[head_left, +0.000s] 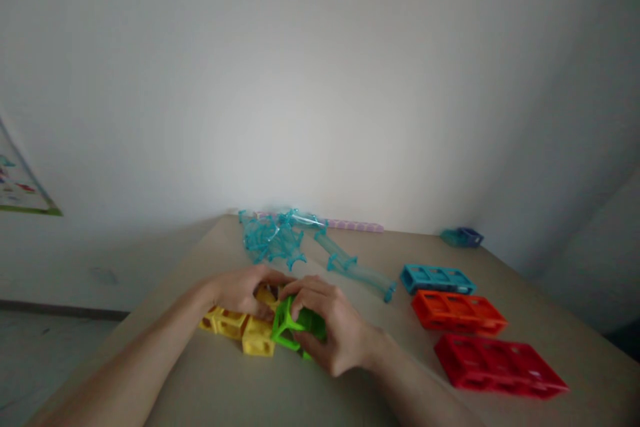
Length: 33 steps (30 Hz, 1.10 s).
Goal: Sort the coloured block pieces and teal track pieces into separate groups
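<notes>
My right hand (325,320) is closed around a bright green hollow block (287,327), thumb below and fingers over the top. Beside it, my left hand (245,288) curls its fingers round a yellow hollow block (267,295), partly hidden by the hand. The two held blocks are side by side; whether they are joined I cannot tell. More yellow blocks (231,323) lie in a short row on the table under my left wrist, and one yellow block (258,339) sits right up against the green one.
On the tan table (200,387), a teal block row (437,279), an orange block row (457,312) and a red block row (500,365) lie at the right. Clear blue track pieces (273,240) are heaped behind my hands. A lilac strip (355,225) runs along the white wall (320,80).
</notes>
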Tool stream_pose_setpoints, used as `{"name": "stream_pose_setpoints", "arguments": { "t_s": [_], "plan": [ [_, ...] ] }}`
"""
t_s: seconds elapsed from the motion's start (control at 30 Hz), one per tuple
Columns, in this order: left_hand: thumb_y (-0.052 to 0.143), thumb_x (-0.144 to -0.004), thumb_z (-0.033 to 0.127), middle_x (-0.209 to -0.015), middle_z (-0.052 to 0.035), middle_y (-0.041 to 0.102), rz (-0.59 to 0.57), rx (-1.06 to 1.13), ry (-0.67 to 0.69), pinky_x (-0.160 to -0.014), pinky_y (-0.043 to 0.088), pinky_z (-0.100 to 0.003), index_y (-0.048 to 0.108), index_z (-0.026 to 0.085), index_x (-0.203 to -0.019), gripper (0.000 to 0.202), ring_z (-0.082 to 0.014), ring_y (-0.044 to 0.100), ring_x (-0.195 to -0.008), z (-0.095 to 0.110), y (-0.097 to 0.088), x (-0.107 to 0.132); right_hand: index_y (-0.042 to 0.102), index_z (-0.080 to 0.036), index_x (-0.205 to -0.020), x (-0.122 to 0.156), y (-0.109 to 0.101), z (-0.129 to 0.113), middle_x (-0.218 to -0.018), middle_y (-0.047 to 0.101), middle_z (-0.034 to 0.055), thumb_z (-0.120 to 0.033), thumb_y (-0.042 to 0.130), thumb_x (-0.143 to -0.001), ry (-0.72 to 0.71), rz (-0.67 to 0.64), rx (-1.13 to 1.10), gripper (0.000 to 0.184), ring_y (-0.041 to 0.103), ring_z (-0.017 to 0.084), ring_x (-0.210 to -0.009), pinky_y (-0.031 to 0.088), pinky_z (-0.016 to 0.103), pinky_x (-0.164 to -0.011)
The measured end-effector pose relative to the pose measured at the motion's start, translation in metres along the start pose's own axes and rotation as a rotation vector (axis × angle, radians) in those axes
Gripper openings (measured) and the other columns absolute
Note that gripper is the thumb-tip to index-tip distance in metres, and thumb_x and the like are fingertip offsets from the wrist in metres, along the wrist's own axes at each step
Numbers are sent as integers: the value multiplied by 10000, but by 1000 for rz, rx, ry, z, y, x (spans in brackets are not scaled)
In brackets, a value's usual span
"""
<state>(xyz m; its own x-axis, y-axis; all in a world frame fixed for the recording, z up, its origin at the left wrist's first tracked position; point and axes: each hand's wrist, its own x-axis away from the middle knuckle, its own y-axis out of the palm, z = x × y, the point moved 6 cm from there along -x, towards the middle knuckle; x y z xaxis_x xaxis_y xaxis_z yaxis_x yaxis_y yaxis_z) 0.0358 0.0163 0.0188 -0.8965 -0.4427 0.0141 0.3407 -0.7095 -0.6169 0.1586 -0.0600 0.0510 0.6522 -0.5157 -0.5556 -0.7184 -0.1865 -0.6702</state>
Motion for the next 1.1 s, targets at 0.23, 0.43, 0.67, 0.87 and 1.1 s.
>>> {"name": "stream_pose_setpoints", "arguments": {
  "t_s": [0.23,0.43,0.67,0.87,1.1],
  "plan": [
    [710,-671,229,-1283,1,605,-4,-24,0,-943,438,-353,522,290,-1312,671,-279,573,-1099,-3,-1,1,483,-217,-900,-1,0,-4,-1086,609,92,-194,587,-730,-12,-114,115,201,560,236,-1041,380,402,-916],
    [713,-670,260,-1276,-35,607,-11,-72,-7,-969,420,-363,489,242,-1344,711,-272,558,-1114,-6,-1,0,516,-219,-846,2,11,0,-855,631,38,-188,585,-713,29,-210,230,153,552,237,-899,370,410,-873],
    [710,-672,364,-1120,-20,673,13,-72,-42,-860,480,-325,563,214,-1255,620,-258,596,-986,-16,-3,1,389,-219,-1348,4,-4,15,-1373,418,131,-473,773,-582,213,-165,365,894,356,331,-1247,226,507,-1046],
    [728,-665,379,-1152,-34,649,25,-71,-46,-851,483,-309,518,209,-1282,674,-252,593,-996,-20,-4,3,190,-211,-1477,17,-2,38,-1426,372,162,-608,700,-635,311,-320,348,1061,314,353,-1304,246,505,-1055],
    [744,-651,360,-1168,-52,633,58,-72,-57,-858,489,-313,514,202,-1270,679,-248,598,-1002,-23,-5,3,250,-224,-1462,14,-10,32,-1300,497,121,-536,781,-568,260,-320,253,1086,461,308,-1165,331,424,-1003]
  ]
}}
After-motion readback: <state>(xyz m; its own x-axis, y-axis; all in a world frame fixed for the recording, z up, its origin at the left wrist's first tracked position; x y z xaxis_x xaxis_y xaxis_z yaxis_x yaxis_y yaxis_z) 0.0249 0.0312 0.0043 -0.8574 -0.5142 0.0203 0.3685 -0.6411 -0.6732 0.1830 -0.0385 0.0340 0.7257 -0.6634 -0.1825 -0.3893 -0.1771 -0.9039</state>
